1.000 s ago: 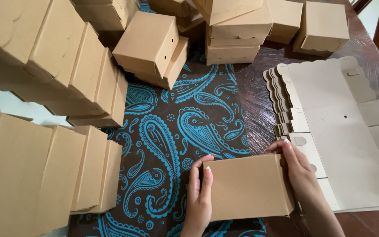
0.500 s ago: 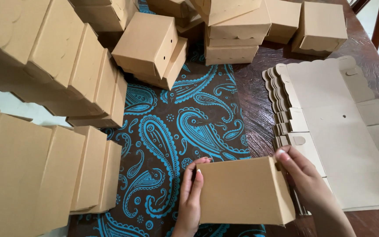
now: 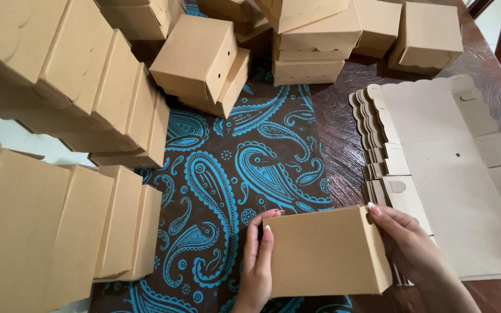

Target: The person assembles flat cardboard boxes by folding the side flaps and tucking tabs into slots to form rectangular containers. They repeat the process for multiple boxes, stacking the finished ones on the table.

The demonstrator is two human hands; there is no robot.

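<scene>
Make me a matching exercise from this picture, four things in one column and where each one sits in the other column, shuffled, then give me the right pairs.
Things:
1. Folded brown box
2. Stack of flat unfolded cartons
3. Paisley cloth
4. Rows of finished boxes

Places:
A. Along the left side
B. On the bare wood at the right
C. Between the left hand and right hand
D. Spread down the middle of the table

Pairs: 1-C, 2-B, 3-D, 4-A

Folded boxes (image 3: 198,58) lie behind and left, flat blanks (image 3: 453,174) right.
</scene>
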